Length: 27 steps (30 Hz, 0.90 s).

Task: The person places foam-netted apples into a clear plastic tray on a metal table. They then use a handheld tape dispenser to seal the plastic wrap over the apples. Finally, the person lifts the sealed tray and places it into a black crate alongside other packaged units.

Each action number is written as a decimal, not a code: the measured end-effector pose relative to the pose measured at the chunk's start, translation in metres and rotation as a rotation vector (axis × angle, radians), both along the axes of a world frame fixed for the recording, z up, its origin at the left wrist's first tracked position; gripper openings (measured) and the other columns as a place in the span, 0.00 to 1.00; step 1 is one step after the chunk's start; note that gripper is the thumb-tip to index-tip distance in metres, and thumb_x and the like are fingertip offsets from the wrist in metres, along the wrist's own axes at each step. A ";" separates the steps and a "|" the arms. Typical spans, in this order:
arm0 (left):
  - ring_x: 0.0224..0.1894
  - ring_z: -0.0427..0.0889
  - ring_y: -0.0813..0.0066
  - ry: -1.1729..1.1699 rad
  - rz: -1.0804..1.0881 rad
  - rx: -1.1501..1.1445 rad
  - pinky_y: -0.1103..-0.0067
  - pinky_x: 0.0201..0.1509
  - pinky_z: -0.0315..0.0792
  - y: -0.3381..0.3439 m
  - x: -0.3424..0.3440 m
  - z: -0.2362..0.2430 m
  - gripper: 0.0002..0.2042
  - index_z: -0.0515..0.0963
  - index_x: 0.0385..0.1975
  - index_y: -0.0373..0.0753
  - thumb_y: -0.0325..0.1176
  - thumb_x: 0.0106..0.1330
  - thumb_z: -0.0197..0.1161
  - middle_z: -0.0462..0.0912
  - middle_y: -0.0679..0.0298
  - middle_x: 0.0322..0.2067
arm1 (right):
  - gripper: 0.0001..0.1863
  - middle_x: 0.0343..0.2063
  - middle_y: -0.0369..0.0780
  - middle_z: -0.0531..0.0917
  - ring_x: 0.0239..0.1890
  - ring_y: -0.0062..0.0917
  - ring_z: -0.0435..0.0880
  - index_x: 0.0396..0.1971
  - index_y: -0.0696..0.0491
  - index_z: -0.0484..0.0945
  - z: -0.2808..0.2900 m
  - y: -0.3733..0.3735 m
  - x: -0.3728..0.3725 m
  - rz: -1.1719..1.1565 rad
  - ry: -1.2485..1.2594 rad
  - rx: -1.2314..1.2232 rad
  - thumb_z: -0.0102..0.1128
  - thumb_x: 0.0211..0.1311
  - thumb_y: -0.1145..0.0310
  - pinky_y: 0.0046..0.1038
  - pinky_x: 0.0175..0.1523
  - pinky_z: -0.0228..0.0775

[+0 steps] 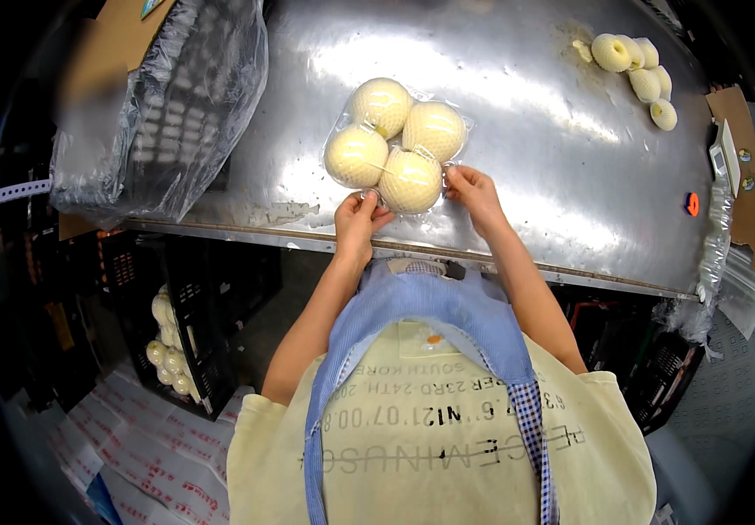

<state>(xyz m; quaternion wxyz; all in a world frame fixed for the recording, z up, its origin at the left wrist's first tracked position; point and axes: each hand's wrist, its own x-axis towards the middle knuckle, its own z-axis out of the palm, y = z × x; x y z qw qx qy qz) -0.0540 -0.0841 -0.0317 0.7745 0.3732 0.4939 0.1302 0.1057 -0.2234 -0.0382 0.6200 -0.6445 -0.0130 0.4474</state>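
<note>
A clear plastic pack (434, 162) lies on the metal table (526, 131), straight in front of me. Several round, pale yellow fruits (357, 156) in foam netting sit inside it, pressed close together. At the pack's near left corner, my left hand (356, 226) is closed, thumb and fingers pinching the film edge. My right hand (478, 197) pinches the film at the right side, beside the nearest fruit. The other fingers of both hands are curled. What kind of fruit it is does not show through the netting.
A cardboard box (102, 57) lined with clear plastic stands at the left. Loose foam-netted pieces (644, 83) lie at the far right. Near the right edge are an orange ring (692, 204) and plastic bags (717, 236). Below the table, a black crate (187, 324) holds netted fruits.
</note>
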 end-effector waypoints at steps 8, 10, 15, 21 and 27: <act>0.31 0.79 0.72 0.030 -0.049 0.012 0.75 0.36 0.79 0.000 -0.009 -0.004 0.08 0.70 0.37 0.30 0.30 0.65 0.54 0.76 0.59 0.31 | 0.12 0.31 0.41 0.81 0.34 0.21 0.78 0.35 0.62 0.77 0.005 -0.017 -0.059 0.135 0.302 0.040 0.58 0.59 0.67 0.22 0.42 0.70; 0.32 0.79 0.71 0.025 -0.076 0.004 0.75 0.37 0.79 0.000 -0.004 0.003 0.07 0.70 0.35 0.29 0.28 0.65 0.55 0.76 0.58 0.32 | 0.12 0.33 0.40 0.81 0.34 0.21 0.79 0.38 0.62 0.77 0.002 -0.017 -0.054 0.184 0.202 0.020 0.58 0.59 0.68 0.21 0.42 0.72; 0.32 0.78 0.71 -0.049 -0.113 -0.006 0.72 0.40 0.81 0.002 -0.006 -0.001 0.09 0.71 0.36 0.30 0.30 0.65 0.56 0.75 0.59 0.31 | 0.08 0.28 0.39 0.82 0.29 0.20 0.79 0.33 0.60 0.79 -0.005 -0.015 -0.059 0.130 0.190 0.000 0.59 0.59 0.70 0.21 0.37 0.71; 0.34 0.78 0.74 -0.055 -0.099 -0.025 0.74 0.41 0.81 0.003 -0.009 -0.006 0.08 0.71 0.37 0.32 0.30 0.65 0.57 0.76 0.61 0.32 | 0.07 0.25 0.38 0.82 0.26 0.20 0.78 0.30 0.59 0.79 -0.007 -0.010 -0.055 0.135 0.117 -0.050 0.60 0.57 0.71 0.21 0.35 0.70; 0.35 0.79 0.74 -0.055 -0.045 -0.040 0.74 0.43 0.80 -0.009 -0.014 -0.007 0.08 0.69 0.40 0.32 0.29 0.65 0.56 0.76 0.61 0.34 | 0.07 0.24 0.37 0.82 0.26 0.19 0.78 0.30 0.59 0.79 -0.006 -0.016 -0.047 0.186 0.182 0.008 0.62 0.56 0.70 0.21 0.34 0.70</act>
